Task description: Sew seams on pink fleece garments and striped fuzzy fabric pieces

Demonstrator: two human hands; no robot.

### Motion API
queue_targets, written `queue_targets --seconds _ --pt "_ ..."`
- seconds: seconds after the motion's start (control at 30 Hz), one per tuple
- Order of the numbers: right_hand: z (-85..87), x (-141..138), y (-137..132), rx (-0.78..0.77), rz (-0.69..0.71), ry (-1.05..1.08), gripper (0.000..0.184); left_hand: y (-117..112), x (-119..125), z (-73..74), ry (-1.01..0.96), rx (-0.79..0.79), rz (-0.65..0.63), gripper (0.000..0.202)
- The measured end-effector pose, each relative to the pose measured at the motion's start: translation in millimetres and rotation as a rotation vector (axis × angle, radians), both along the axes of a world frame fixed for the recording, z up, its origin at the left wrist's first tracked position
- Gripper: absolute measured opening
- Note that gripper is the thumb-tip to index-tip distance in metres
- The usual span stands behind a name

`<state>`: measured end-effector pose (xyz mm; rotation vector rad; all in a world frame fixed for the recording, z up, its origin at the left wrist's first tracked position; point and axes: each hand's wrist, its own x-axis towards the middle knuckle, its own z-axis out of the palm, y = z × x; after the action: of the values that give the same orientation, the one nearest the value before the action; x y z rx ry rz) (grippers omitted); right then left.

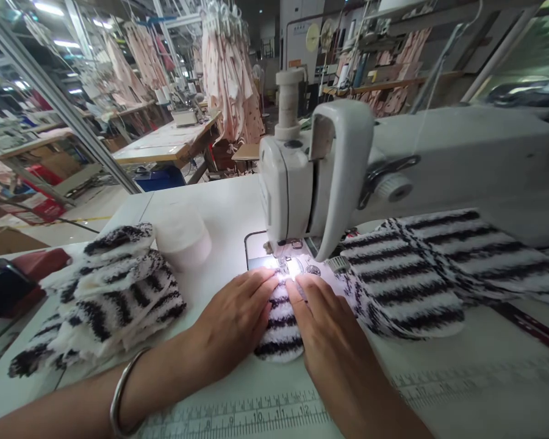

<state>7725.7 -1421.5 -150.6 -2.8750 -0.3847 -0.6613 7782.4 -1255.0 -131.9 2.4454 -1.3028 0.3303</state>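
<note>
A small black-and-white striped plush fabric piece [280, 326] with a rounded near end lies under the lit presser foot [283, 263] of a white sewing machine [286, 189]. My left hand [235, 317] grips its left edge, fingers together and tips close to the foot. On the right edge, my right hand [327, 317] holds the same piece, fingertips just right of the needle area. Both palms face down, so the undersides of the fingers are hidden. A metal bangle [120, 393] circles my left wrist.
Crumpled striped plush pieces [114, 292] lie left, beside a round white object [183, 238]. Flatter striped pieces [407, 274] are stacked right, under the machine arm. A printed ruler scale [274, 414] runs along the near table. Pink garments [231, 73] hang behind.
</note>
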Motion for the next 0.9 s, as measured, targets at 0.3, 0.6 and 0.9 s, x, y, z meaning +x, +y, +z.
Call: queue_targets --seconds 0.3,0.6,0.9 --pt "0.1 -50.1 -18.8 -0.001 0.159 0.003 0.059 17.9 -4.0 30.7 0.212 -0.031 -0.198 0.02" --pt "-18.5 -70.5 10.0 -0.162 0.041 -0.074 0.053 19.9 -8.3 26.2 0.279 0.056 -0.307 0.022" --pt "-11.2 -47.1 11.2 -0.154 0.007 -0.086 0.053 19.0 13.8 16.7 0.279 -0.02 -0.276 0.02"
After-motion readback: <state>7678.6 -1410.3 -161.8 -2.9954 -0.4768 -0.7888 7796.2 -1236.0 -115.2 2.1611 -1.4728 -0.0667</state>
